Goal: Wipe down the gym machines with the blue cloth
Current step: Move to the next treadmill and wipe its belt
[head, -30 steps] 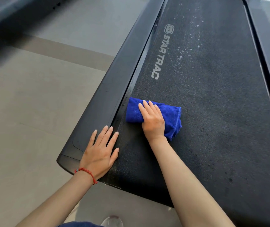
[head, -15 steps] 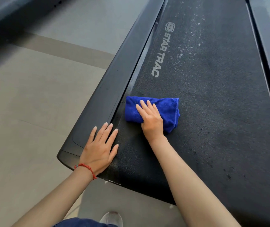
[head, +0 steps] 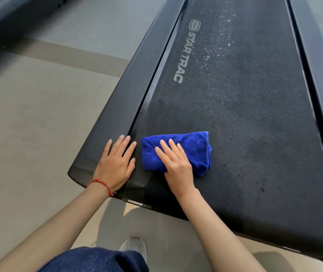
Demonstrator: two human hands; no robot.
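Note:
A folded blue cloth (head: 192, 148) lies on the black treadmill belt (head: 245, 114), close to the belt's rear left corner. My right hand (head: 176, 163) presses flat on the cloth with fingers spread, covering its near middle. My left hand (head: 116, 165), with a red bead bracelet at the wrist, rests flat on the treadmill's left side rail (head: 121, 107), fingers apart, holding nothing. White specks and dusty patches mark the belt farther up, beside the STAR TRAC lettering.
The right side rail (head: 321, 95) runs along the belt's far edge. Grey floor (head: 39, 134) spreads to the left, with another dark machine (head: 3, 20) at the top left. My knee (head: 98, 260) and a light shoe (head: 135, 246) are below the treadmill's rear end.
My right hand has drawn the cloth back along the belt toward the rear end, so it now lies level with my left hand, which stays planted on the rail.

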